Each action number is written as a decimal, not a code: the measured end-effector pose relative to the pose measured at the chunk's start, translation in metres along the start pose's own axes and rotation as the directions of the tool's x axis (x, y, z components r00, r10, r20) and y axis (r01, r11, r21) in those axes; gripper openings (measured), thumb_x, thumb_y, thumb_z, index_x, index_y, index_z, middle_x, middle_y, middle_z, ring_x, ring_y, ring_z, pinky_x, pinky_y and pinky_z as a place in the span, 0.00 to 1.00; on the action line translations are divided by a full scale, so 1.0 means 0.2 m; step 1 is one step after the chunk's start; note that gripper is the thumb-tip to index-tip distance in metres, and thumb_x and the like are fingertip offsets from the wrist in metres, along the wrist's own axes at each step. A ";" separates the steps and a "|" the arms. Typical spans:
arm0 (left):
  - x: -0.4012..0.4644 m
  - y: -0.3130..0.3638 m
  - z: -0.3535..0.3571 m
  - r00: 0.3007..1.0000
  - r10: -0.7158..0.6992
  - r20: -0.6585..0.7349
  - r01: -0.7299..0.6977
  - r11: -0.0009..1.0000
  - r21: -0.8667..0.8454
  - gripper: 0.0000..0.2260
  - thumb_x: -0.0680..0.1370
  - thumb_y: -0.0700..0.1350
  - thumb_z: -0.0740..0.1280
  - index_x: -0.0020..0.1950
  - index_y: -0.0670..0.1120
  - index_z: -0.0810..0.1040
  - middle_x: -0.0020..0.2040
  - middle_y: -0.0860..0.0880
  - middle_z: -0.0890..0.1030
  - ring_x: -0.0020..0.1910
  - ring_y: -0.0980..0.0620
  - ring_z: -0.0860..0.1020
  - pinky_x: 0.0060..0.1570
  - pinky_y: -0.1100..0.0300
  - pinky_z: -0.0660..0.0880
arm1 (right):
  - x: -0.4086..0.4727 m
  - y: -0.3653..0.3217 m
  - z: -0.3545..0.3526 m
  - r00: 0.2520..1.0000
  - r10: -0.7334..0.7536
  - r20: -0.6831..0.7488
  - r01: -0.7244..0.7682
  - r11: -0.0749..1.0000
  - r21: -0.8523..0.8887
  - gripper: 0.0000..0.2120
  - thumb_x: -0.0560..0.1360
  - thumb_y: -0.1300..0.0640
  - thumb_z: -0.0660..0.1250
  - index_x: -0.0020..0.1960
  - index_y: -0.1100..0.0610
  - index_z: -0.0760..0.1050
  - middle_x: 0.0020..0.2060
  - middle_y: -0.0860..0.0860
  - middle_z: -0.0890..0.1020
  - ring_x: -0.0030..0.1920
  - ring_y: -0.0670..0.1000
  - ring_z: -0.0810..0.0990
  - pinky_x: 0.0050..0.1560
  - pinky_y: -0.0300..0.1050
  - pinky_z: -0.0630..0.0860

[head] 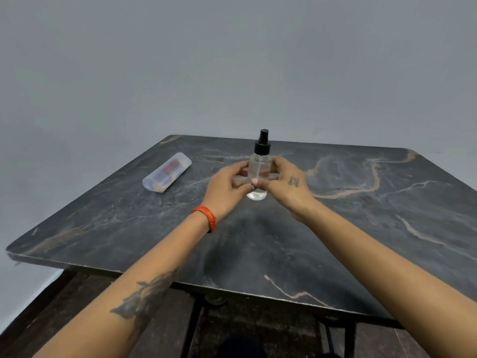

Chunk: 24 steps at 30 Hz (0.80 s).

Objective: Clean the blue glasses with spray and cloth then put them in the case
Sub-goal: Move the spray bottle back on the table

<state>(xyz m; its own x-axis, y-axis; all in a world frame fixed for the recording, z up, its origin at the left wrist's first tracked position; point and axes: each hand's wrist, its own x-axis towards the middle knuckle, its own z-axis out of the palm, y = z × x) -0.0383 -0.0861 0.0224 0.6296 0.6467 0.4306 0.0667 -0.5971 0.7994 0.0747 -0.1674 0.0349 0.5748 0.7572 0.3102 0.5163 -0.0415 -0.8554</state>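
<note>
A clear spray bottle (259, 161) with a black pump top stands upright at the middle of the dark marble table (361, 228). My left hand (227, 187) and my right hand (286, 182) meet just in front of its body. Between their fingertips they pinch a pale, translucent bar that looks like the folded blue glasses (273, 176); most of it is hidden by the fingers and blends with the bottle. A translucent glasses case (167, 172) with a red label lies on its side at the far left of the table. No cloth is visible.
The table's near edge (232, 290) runs across below my forearms, with black metal legs and a dark floor underneath. A plain grey wall stands behind the table. An orange bangle sits on my left wrist.
</note>
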 end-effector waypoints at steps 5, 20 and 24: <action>0.09 -0.14 -0.24 0.996 -0.063 -0.059 0.067 0.996 0.056 0.20 0.73 0.41 0.69 0.64 0.48 0.73 0.56 0.49 0.79 0.47 0.53 0.81 0.53 0.60 0.76 | 0.18 -0.08 0.27 0.996 -0.031 0.079 0.028 0.999 0.040 0.20 0.68 0.57 0.74 0.58 0.55 0.73 0.53 0.53 0.80 0.53 0.51 0.79 0.55 0.46 0.76; 0.33 -0.46 -0.45 0.966 -0.202 -0.162 0.218 0.972 0.091 0.15 0.73 0.36 0.68 0.54 0.53 0.75 0.42 0.63 0.76 0.38 0.70 0.77 0.41 0.80 0.69 | 0.55 -0.04 0.70 0.976 0.006 0.219 -0.013 1.000 0.028 0.20 0.69 0.59 0.73 0.59 0.58 0.72 0.52 0.54 0.81 0.52 0.53 0.79 0.55 0.46 0.75; 0.34 -0.47 -0.47 0.950 -0.269 -0.156 0.283 0.957 0.069 0.16 0.73 0.34 0.67 0.58 0.49 0.75 0.43 0.61 0.77 0.42 0.64 0.78 0.43 0.78 0.72 | 0.55 -0.05 0.71 0.972 0.034 0.234 -0.036 0.999 0.006 0.20 0.69 0.60 0.73 0.58 0.56 0.73 0.51 0.52 0.81 0.53 0.53 0.79 0.57 0.51 0.75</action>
<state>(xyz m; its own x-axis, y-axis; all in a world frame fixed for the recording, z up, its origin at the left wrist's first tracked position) -0.0742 0.0583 0.0163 0.4597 0.8494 0.2591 0.2948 -0.4212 0.8577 0.0427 0.0097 0.0182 0.4273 0.8869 0.1755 0.4916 -0.0650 -0.8684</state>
